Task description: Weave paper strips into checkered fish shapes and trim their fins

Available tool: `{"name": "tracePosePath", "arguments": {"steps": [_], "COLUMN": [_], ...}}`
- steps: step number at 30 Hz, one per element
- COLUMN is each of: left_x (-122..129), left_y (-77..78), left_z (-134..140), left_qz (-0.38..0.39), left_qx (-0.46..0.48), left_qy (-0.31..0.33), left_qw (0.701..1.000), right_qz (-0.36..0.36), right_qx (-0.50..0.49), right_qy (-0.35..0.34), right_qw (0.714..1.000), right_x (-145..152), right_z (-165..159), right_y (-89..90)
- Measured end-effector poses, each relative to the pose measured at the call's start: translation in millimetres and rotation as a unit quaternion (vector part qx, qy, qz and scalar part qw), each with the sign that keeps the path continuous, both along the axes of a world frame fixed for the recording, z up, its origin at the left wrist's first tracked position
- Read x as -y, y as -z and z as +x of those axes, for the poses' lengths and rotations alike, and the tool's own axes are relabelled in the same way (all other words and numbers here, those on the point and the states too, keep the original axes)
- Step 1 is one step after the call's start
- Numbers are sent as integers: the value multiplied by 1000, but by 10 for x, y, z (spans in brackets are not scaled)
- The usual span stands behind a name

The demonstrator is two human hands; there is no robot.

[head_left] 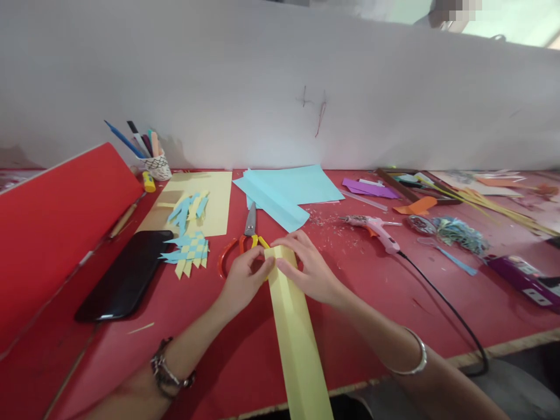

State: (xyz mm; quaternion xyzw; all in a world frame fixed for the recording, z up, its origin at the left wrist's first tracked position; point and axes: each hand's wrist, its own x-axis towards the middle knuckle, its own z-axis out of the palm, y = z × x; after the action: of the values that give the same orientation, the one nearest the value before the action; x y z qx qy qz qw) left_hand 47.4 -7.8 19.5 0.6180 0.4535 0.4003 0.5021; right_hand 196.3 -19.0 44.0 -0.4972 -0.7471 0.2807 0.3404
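A long strip of yellow paper (297, 344) with a lengthwise crease runs from the middle of the table past its front edge. My left hand (245, 274) pinches the far left corner of the strip between thumb and fingers. On the far right corner, my right hand (308, 268) grips the paper with its thumb on top. Scissors (251, 224) with red and yellow handles lie just beyond, partly hidden by my left hand and the paper. Folded light blue paper (280, 204) rests behind the scissors.
Woven blue-and-yellow paper pieces (190, 248), a black phone (126, 277) and a red board (65, 227) are at left. A pen cup (157, 166) stands by the wall. To the right lie a pink glue gun (376, 227) with its cord, and shredded paper (459, 233).
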Motion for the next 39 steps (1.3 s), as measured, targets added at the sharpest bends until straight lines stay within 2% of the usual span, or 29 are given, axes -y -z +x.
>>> {"name": "tracePosePath", "arguments": {"steps": [3,6,9,13,18,25,28,31,33,35,39], "left_x": [3,-4,-12,-13,-33,-196,-253,-246,-214,-179,-164], "left_y": [-5,3,9,-6,-23,-38,-34,-70,-121,-177,-246], "left_z": [7,5,4,3,-28,-48,-10,60,115,161,191], "left_qz": [1,-24,-56,-49,-28,6,28,55,74,91,107], "left_qx": [0,30,53,41,22,-13,-38,-67,-84,-96,-102], "left_qy": [3,4,-3,-22,-41,-35,-29,-23,-16,-9,5], "left_qw": [1000,999,997,998,999,999,998,996,994,991,989], "right_qz": [22,11,-38,-102,-140,-206,-169,-51,4,18,-37], "right_qx": [-41,-109,-176,-228,-232,-188,-145,-52,11,22,-87], "right_qy": [-3,-22,-12,34,97,95,88,125,158,175,180], "right_qw": [999,994,984,968,958,956,971,990,987,984,979], "right_x": [-12,-42,-63,-90,-162,-226,-185,-119,-93,-101,-195], "right_z": [6,18,31,64,139,176,150,113,103,120,210], "right_y": [7,22,12,-26,-37,37,16,-23,-32,-23,14]}}
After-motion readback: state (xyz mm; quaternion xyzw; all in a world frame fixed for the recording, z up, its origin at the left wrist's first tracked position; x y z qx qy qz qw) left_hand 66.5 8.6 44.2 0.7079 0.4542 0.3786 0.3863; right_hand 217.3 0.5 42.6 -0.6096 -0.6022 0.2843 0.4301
